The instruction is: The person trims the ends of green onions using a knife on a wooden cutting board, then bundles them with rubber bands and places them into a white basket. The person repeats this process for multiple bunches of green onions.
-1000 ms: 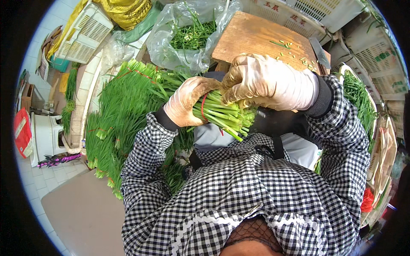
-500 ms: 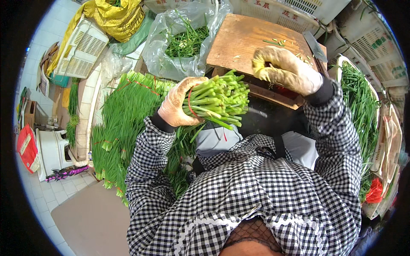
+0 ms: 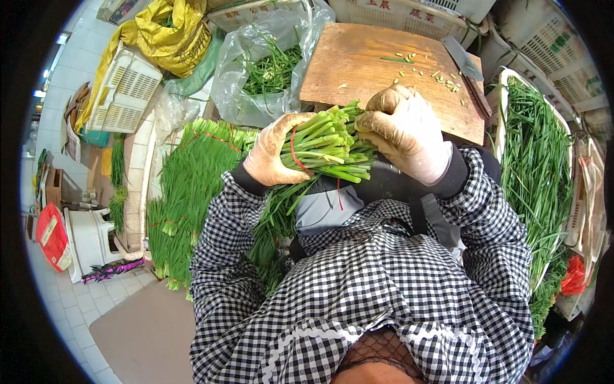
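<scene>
A thick bundle of green chive-like stalks [image 3: 323, 144] lies across my lap, cut ends to the right, a red band [image 3: 293, 148] around it. My gloved left hand [image 3: 270, 152] is wrapped round it beside the band. The gloved right hand [image 3: 404, 131] is at the cut ends, fingers curled in and pinching there; the fingertips are partly hidden. Leaves of the bundle hang down behind my left wrist. Just ahead stands a wooden board [image 3: 358, 61] with short cut stem pieces on it and a cleaver [image 3: 465, 63] along its right edge.
Banded bundles of green chives [image 3: 198, 173] are piled at my left. Behind them a clear plastic bag [image 3: 227, 83] holds loose greens. To the right is a white crate [image 3: 504, 105] full of long green leaves. A yellow sack [image 3: 169, 45] lies on another crate [image 3: 128, 89] at far left.
My right hand has come down and left from above the board to the cut ends of the stalks. The left hand keeps its hold on the bundle.
</scene>
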A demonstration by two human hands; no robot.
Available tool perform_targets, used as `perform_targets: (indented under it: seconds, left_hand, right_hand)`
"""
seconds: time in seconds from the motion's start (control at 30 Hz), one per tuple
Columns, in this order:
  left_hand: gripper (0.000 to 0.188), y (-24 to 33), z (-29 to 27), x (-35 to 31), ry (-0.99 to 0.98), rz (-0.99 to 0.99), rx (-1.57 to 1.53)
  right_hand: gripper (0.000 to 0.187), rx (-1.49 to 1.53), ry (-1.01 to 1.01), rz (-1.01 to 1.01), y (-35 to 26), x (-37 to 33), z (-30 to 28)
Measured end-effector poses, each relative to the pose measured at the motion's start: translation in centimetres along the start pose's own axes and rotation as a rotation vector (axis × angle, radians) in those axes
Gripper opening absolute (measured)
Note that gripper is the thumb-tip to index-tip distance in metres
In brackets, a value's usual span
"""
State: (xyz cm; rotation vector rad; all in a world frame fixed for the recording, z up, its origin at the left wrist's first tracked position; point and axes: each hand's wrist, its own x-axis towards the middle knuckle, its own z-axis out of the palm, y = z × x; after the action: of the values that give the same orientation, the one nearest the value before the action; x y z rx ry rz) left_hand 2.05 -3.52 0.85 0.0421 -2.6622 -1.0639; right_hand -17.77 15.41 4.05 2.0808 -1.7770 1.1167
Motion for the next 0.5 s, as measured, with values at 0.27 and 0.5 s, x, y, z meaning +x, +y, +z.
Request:
perform_targets:
  seconds: [0.27,0.5]
  left_hand:
    - [0.091,-1.0,-0.1,1.1,-0.066,-0.034,-0.036]
    - [0.086,-0.1,0.1,2.1,-0.089,-0.037,0.009]
  right_hand:
    - [0.020,0.016,-0.128,-0.119,2.8,-0.3,0.8]
    - [0.015,0.416,-0.010,0.167,4.0,-2.4,3.4]
